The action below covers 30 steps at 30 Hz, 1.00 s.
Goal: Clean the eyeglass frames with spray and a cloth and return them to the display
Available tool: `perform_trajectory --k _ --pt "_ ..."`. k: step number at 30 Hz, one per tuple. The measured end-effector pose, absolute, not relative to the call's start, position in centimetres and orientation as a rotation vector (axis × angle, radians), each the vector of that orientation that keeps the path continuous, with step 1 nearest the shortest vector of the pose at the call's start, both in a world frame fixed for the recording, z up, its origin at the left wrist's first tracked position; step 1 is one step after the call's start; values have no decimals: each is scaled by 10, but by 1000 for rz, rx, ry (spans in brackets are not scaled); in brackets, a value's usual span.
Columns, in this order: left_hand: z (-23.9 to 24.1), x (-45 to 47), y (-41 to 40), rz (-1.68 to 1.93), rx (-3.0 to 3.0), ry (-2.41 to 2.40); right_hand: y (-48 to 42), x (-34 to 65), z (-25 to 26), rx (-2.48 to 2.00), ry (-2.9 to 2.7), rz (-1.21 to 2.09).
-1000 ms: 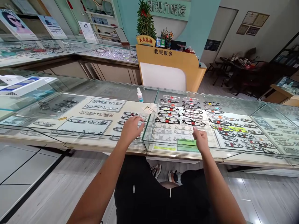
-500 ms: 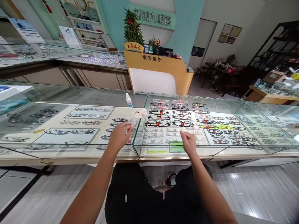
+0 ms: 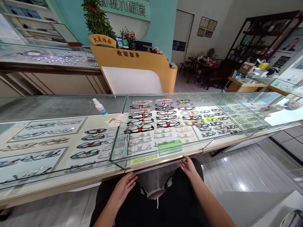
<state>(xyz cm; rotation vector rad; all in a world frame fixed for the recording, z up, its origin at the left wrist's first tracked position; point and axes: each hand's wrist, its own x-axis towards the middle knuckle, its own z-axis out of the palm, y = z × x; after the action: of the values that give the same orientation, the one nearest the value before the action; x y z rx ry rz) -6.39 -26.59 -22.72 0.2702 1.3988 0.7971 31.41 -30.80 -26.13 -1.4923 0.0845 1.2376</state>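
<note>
My left hand (image 3: 124, 186) lies by my left thigh at the counter's front edge, fingers stretched out, holding nothing. Over my right thigh rests my right hand (image 3: 187, 166), its fingers loosely extended and nothing in them. Both are below the glass display case (image 3: 165, 154). Inside it, eyeglasses (image 3: 139, 128) with red tags stand in rows, behind a green card (image 3: 170, 146). A white spray bottle (image 3: 99, 106) and a crumpled beige cloth (image 3: 115, 120) lie to the left of these rows, near the glass divider.
More eyeglasses (image 3: 88, 153) fill the left section of the case, some on grey-edged trays (image 3: 48, 129). Beyond stands a wooden cashier desk (image 3: 132, 61) with a plant (image 3: 98, 22). Grey floor (image 3: 227, 170) shows at the right.
Both hands have come down and back from over the glass counter to my thighs, and their curled fingers have opened out. The view has turned right.
</note>
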Motion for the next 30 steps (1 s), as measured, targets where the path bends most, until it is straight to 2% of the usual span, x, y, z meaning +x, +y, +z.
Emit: perform_trajectory --k 5,14,17,20,23,25,27,30 --pt "-265 -32 -238 828 79 1376 -291 340 -279 -1475 224 1227" --pt "-266 -30 -261 800 76 1385 -315 337 -273 -1593 251 1167" --pt "-236 -33 -292 537 284 1432 -336 336 -258 -1661 220 928" --pt "-174 -37 -324 226 978 1105 -358 347 -223 -1678 99 530" --pt "-98 -40 -330 390 1482 1078 -370 363 -172 -1654 -162 170" --pt "-60 -40 -314 540 1666 1139 -369 369 -139 -1700 -695 -143" --pt "-41 -37 -289 663 1820 1228 -363 367 -114 -1710 -1111 -190" --pt "-47 -33 -252 721 2099 1307 -355 354 -100 -1782 -1424 -125"
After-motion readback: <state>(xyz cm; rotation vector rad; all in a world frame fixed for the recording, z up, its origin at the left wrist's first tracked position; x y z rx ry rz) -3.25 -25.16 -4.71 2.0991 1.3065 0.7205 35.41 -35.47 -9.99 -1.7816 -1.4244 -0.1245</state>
